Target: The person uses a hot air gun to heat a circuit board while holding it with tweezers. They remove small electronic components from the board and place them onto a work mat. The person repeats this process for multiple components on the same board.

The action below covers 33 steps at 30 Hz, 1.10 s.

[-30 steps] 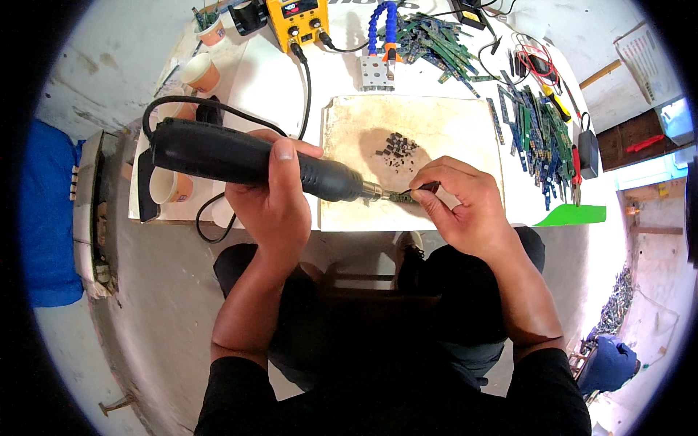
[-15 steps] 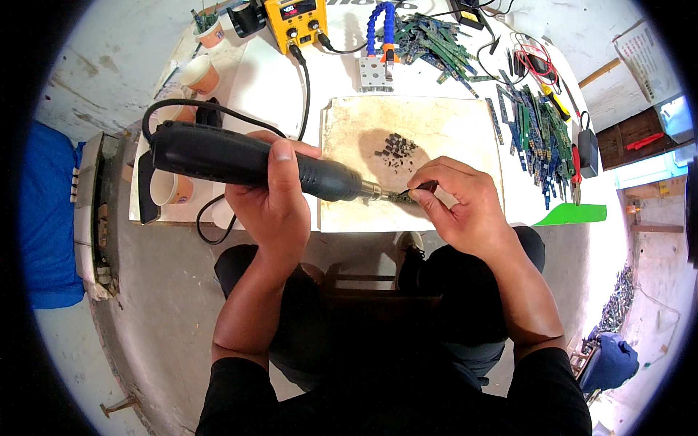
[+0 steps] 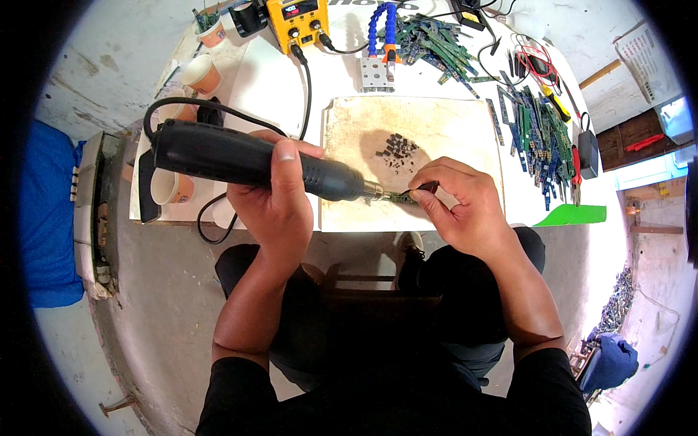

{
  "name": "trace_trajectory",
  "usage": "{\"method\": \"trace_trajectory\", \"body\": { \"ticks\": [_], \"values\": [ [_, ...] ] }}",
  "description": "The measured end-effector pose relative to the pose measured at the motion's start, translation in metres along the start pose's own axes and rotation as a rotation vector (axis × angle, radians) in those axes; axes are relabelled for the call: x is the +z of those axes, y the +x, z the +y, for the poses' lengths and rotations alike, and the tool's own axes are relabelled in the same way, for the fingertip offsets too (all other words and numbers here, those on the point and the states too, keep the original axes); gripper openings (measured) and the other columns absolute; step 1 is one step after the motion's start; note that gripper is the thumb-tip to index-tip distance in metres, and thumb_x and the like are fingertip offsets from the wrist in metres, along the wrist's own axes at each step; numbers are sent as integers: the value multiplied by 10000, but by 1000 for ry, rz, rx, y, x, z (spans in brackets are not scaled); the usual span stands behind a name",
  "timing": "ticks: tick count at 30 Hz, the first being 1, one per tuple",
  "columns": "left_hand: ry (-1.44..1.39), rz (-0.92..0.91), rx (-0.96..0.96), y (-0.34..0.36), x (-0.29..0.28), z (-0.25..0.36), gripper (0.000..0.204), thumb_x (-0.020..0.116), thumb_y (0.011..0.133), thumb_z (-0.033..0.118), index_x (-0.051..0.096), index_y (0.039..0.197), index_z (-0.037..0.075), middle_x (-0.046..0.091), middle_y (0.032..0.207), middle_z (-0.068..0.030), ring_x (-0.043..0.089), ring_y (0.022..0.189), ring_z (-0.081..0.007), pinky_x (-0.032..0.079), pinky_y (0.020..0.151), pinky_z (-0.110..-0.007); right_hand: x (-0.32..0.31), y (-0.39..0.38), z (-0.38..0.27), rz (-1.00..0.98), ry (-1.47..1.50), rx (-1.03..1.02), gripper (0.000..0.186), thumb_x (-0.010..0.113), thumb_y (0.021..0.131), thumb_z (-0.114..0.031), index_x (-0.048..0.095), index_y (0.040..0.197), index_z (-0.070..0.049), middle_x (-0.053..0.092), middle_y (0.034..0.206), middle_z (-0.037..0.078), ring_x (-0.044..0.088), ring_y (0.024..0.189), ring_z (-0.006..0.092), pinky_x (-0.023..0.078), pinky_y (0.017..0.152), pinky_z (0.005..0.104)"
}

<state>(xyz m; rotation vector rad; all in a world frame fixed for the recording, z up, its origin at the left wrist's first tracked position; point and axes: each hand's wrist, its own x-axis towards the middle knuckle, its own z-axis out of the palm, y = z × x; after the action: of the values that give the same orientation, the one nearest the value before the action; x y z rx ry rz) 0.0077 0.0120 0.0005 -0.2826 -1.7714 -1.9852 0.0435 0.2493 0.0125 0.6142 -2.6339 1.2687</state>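
The left hand [image 3: 280, 207] is wrapped around the black heat gun [image 3: 211, 152], thumb along its top, with the nozzle [image 3: 373, 190] aimed rightward at a small circuit strip [image 3: 400, 197]. The strip lies near the front edge of the stained pad [image 3: 451, 120], between nozzle and fingers. The right hand [image 3: 465, 200] has thumb and forefinger pinched close on a slim dark tool [image 3: 429, 187], probably tweezers, though the fingers hide too much of it to be sure; its tip is at the strip.

Heat looks like the main risk. The right fingertips sit just beyond the strip, in line with the nozzle, so a small slip of the left wrist could burn them. Dwelling too long on one spot could scorch the strip or the pad (which is already browned). A hard push with the tool could skid the strip sideways, since no other hand steadies it. The loose black chips [image 3: 398, 147] lie just behind the strip, and a blast tilted their way could scatter them. The gun's cable [image 3: 218, 104] arches over near the paper cups [image 3: 172, 187]; a tug could knock one.
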Motion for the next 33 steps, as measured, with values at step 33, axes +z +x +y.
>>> {"method": "trace_trajectory", "body": {
  "ticks": [33],
  "values": [
    [-3,11,8,0,0,1,187,572,1022,183,601,954,11,718,780,-92,638,709,-89,496,729,-233,0,1,-1,28,17,-3,108,715,846,20,666,936,-14,675,891,150,685,811,329,534,714,351]
  ]
}}
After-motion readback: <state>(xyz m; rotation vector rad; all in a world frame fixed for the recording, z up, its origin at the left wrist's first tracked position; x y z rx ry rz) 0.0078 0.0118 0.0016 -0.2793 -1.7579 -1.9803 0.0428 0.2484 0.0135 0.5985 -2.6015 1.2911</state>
